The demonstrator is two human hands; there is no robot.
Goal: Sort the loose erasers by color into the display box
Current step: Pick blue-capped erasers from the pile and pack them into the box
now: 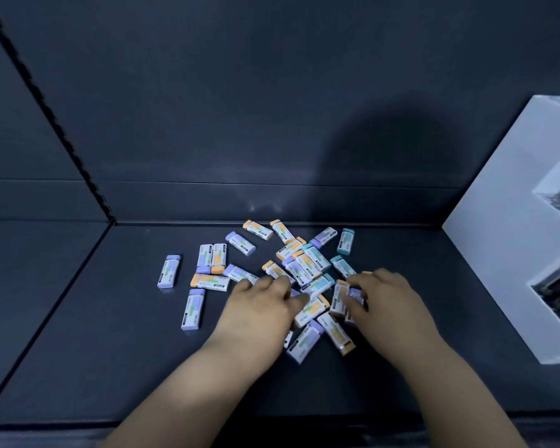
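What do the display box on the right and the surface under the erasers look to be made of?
Display box: probably acrylic or similar plastic, with smooth frosted-white walls that look faintly translucent and crisp, glassy edges at the compartments. Surface: dark matte sheet, perhaps painted board or laminate; it shows only dull reflections and straight seams. Neither is certain from looks.

Bare forearms and hands (320, 305), no sleeves.

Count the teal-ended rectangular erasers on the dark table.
4 teal-ended erasers: one rearmost right, one atop the pile, one behind the right hand, one between it and the left hand. More may be hidden.
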